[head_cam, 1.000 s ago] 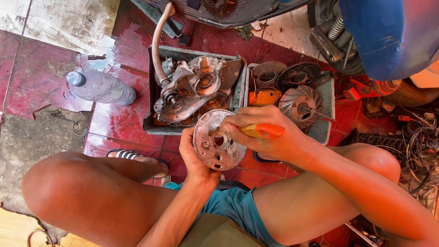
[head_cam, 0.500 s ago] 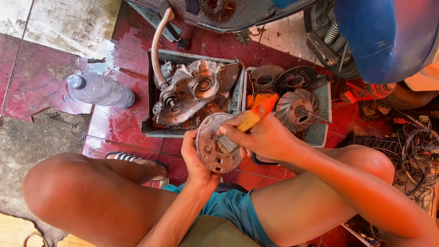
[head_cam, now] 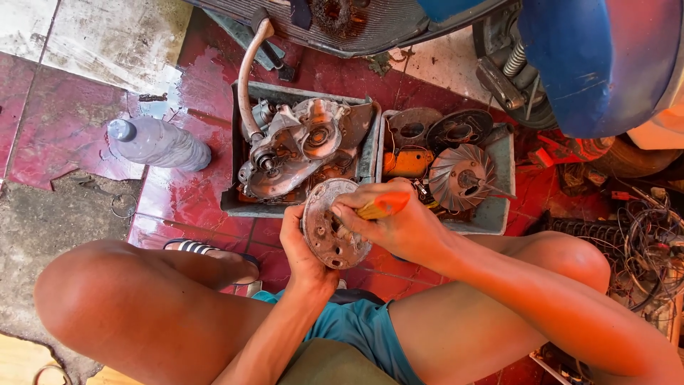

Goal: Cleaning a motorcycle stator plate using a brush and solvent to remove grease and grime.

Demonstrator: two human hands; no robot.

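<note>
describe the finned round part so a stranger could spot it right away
Find the two grey trays on the red tiled floor and take the right one. The finned disc lies there, beside two flat dark plates; only it has curved radial fins around a centre shaft.

Plastic bottle (head_cam: pixel 158 142) lies beside 2 parts trays (head_cam: pixel 231 142).

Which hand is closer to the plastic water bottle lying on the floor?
The left hand. It holds the round metal plate on the side toward the bottle. The right hand, gripping the orange-handled brush, is beyond the plate, farther from the bottle.
</note>
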